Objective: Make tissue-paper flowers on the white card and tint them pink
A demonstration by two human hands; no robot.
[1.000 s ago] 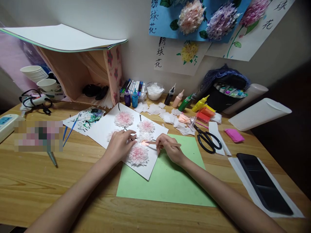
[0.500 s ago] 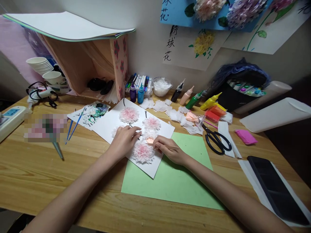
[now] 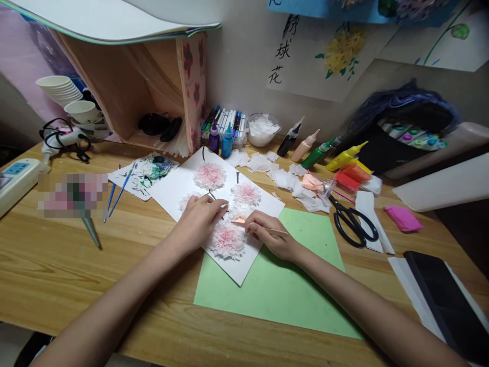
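A white sheet (image 3: 168, 196) lies at an angle with several crepe-like paper flowers on it, white with pink centres, and short black stem strokes. My left hand (image 3: 200, 219) rests over the sheet, fingers curved and slightly apart, its fingertips by a white flower (image 3: 240, 208) in the middle. In my right hand (image 3: 269, 234) is a thin wooden stick (image 3: 277, 232), gripped between thumb and fingers. Its tip meets a peach-coloured patch (image 3: 239, 219) just above the lower pink flower (image 3: 227, 240). What lies under my left fingers is hidden.
Green paper (image 3: 305, 285) lies beneath the white sheet. Black scissors (image 3: 351, 224), torn white paper pieces (image 3: 282, 178), peach clay (image 3: 312, 182) and paint bottles (image 3: 290, 140) are at the back right. Paintbrushes (image 3: 121, 188) lie left, beside a paint-smeared paper (image 3: 153, 173).
The camera view has tilted down and shifted, so the desk items sit further right. Both hands keep nearly the same places on the sheet, the stick still at the peach patch.
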